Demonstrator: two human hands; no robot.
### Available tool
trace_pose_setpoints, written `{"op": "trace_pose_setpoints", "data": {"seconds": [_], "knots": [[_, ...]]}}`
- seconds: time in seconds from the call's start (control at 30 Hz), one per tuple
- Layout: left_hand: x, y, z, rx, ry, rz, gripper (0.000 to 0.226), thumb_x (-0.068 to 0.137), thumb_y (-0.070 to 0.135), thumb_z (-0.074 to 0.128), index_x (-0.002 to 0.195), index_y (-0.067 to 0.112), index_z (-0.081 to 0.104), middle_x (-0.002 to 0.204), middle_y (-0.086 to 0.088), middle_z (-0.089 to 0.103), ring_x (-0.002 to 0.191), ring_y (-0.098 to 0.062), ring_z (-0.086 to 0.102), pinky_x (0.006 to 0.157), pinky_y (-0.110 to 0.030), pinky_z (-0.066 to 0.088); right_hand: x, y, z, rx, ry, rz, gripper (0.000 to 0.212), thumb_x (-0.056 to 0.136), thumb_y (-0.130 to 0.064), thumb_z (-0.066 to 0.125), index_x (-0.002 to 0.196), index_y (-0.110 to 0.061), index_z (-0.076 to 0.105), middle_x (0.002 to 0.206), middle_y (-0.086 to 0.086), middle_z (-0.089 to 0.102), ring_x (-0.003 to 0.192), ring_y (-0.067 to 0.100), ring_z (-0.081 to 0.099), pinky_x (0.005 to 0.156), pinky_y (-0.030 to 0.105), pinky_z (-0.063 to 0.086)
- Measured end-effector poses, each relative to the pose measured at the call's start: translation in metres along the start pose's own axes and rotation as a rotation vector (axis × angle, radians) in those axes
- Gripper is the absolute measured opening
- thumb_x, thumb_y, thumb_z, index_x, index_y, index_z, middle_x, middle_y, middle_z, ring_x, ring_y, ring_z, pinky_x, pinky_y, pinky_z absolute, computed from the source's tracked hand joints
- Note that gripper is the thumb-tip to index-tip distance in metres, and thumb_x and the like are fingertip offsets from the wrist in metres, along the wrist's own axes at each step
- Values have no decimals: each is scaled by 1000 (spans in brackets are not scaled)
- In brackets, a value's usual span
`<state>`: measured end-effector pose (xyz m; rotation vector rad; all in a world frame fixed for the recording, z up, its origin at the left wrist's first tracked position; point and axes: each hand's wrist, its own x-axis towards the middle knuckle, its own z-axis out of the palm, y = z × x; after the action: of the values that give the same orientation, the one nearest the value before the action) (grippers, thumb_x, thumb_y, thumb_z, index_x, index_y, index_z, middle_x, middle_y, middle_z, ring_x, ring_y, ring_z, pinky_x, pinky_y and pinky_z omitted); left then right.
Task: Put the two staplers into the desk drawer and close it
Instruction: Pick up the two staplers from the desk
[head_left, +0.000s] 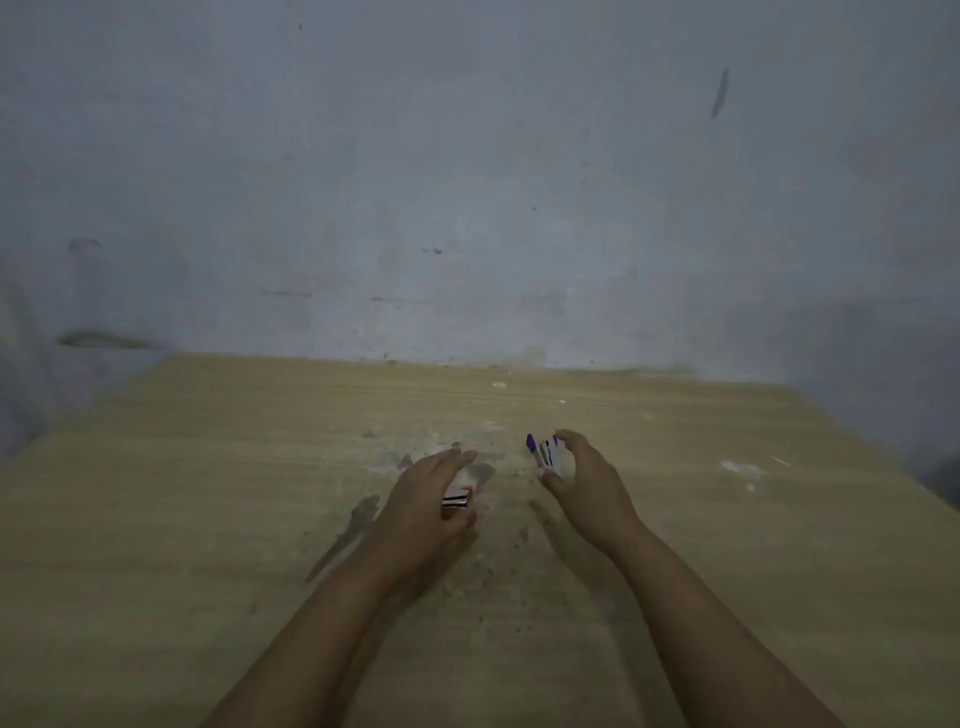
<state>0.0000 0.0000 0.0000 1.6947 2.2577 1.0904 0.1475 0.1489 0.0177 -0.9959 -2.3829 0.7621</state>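
Observation:
Two small staplers lie on the wooden desk top (208, 493). My left hand (426, 499) covers an orange-and-white stapler (458, 498), fingers curled over it, thumb at its near end; only its near end shows. My right hand (584, 478) cups a purple-and-white stapler (543, 451), thumb at its near side and fingers arched past its far end. Whether either stapler is lifted off the desk I cannot tell. No drawer is in view.
The desk top is stained with dark smears (348, 535) and white specks (740, 467). A grey scuffed wall (467, 182) rises right behind the desk's far edge. The desk's right edge falls away at the far right.

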Motion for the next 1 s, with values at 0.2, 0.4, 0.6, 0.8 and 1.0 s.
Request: {"op": "trace_pose_setpoints", "data": {"seconds": [0.2,0.4,0.6,0.8,1.0], "knots": [[18,-26,8,-68,-40,-93,73,73,46,67,134,49,26,147,14,31,134,-6,24,113,-40,27,49,12,28,-70,61,233,71,82,-37,65,137,-8,33,135,16,51,122,35,47,100,41,42],[18,-52,14,-46,-70,-181,94,62,57,70,137,48,15,150,18,23,124,9,10,103,-25,16,63,17,46,-71,105,202,54,80,-5,57,132,-10,43,119,21,58,107,36,54,89,39,45],[14,-51,15,90,-23,-200,69,75,41,70,134,27,37,136,3,46,125,-16,38,93,-25,31,41,17,32,44,-66,-21,56,79,2,60,130,-16,46,121,10,63,110,28,54,83,30,40],[3,-29,11,149,71,-185,28,79,23,68,106,20,60,102,-3,62,95,-21,52,69,-29,33,-17,18,-7,16,-134,-144,49,80,1,61,123,-21,51,119,6,61,109,22,52,79,22,33],[-29,36,20,-4,92,7,33,65,12,75,93,25,64,89,4,61,85,-17,53,67,-24,37,-91,27,-62,-18,-53,-150,43,75,-4,68,112,-25,59,106,-2,65,95,13,56,74,20,37]]}}
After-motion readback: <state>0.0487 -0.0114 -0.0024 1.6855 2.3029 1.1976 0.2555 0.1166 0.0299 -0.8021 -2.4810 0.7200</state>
